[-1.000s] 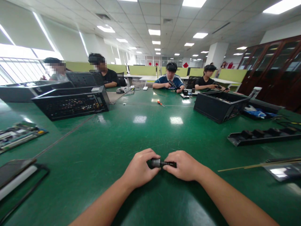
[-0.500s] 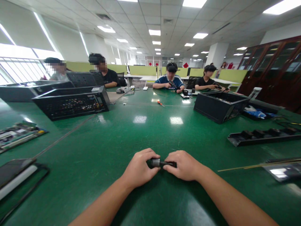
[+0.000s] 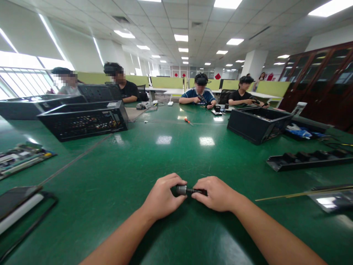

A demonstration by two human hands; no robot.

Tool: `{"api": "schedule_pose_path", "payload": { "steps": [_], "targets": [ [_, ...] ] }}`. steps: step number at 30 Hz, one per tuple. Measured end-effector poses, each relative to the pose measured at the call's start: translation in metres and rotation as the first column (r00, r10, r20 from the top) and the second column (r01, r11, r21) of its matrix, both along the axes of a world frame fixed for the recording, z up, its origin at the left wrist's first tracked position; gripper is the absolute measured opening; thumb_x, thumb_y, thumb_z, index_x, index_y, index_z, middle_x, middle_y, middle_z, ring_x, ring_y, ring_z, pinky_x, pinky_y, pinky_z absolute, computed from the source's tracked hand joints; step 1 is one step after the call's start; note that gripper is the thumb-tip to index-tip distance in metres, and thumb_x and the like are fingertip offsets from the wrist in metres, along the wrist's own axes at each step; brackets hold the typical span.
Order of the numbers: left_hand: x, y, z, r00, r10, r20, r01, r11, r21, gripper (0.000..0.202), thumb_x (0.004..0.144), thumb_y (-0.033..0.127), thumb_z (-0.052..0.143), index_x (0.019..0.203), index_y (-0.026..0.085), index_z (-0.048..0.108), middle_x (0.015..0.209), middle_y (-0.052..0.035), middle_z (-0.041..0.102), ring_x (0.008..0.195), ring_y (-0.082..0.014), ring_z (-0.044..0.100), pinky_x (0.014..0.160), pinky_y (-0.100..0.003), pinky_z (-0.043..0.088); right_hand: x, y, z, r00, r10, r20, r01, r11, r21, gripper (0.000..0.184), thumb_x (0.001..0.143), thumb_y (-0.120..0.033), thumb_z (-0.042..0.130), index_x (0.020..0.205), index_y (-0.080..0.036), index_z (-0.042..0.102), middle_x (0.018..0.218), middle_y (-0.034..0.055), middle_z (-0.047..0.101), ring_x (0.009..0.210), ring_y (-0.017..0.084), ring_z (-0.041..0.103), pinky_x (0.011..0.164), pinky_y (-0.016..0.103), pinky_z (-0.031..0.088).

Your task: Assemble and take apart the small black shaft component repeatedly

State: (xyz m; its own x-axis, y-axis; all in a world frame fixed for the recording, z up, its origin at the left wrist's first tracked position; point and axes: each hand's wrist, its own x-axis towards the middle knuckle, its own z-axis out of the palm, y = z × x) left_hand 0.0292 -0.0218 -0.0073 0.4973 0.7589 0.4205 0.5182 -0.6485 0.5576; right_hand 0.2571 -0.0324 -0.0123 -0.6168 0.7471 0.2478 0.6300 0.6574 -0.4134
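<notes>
In front of me, a slim cylindrical piece with a wider grey end [image 3: 181, 190] and a narrower black end [image 3: 203, 192] lies level between my hands, just over the table. My left hand [image 3: 167, 195] curls round the grey end, thumb below and fingers above. Gripping the black end is my right hand [image 3: 213, 193], its thumb and fingers pinched together. A thin dark section shows in the gap between the two hands. Its exact kind I cannot make out, and part of each end is hidden by my fingers.
Black computer cases [image 3: 88, 119] stand at the left, another case [image 3: 256, 123] at the right. A circuit board [image 3: 23, 158] lies left. A black rail [image 3: 309, 160] and thin rods [image 3: 289, 195] lie right. An orange screwdriver [image 3: 188, 121] is farther off. Several people sit across the green table [image 3: 176, 154].
My left hand has shifted very slightly left with the grey end, and a little more of the thin dark section shows between my hands. My right hand stays almost still.
</notes>
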Motion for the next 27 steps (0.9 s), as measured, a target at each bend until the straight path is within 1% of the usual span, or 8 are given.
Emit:
{"api": "schedule_pose_path", "payload": {
  "steps": [5,15,27],
  "targets": [
    [-0.0012,0.0008,-0.0006,1.0,-0.007,0.0,0.007,1.0,0.01,0.026,0.069,0.01,0.075,0.092,0.021,0.073,0.089,-0.0017,0.071,0.085,-0.0176,0.068,0.078,-0.03,0.052,0.0002,-0.0002,0.0015,1.0,-0.003,0.005,0.003,1.0,-0.004,0.018,0.094,-0.032,0.059,0.088,-0.019,0.07,0.084,0.0035,0.072,0.078,0.016,0.063,0.071,0.026,0.04],
    [-0.0016,0.0004,0.0036,1.0,0.01,0.004,-0.01,0.999,0.031,0.026,0.068,0.009,0.076,0.091,0.02,0.074,0.089,-0.0026,0.072,0.084,-0.0183,0.068,0.078,-0.03,0.053,0.0028,0.0006,0.0015,1.0,-0.007,0.011,0.007,1.0,0.005,0.019,0.094,-0.032,0.058,0.089,-0.018,0.07,0.085,0.0041,0.072,0.078,0.017,0.063,0.07,0.027,0.04],
    [-0.0006,-0.0011,0.0057,1.0,0.007,0.026,-0.008,0.998,0.06,0.024,0.069,0.011,0.076,0.091,0.02,0.074,0.088,-0.003,0.072,0.082,-0.0186,0.069,0.077,-0.03,0.055,0.0081,-0.0021,0.0088,1.0,-0.011,0.01,0.01,1.0,0.009,0.017,0.092,-0.03,0.06,0.088,-0.018,0.071,0.082,0.0035,0.071,0.076,0.017,0.063,0.071,0.027,0.041]
  ]
}}
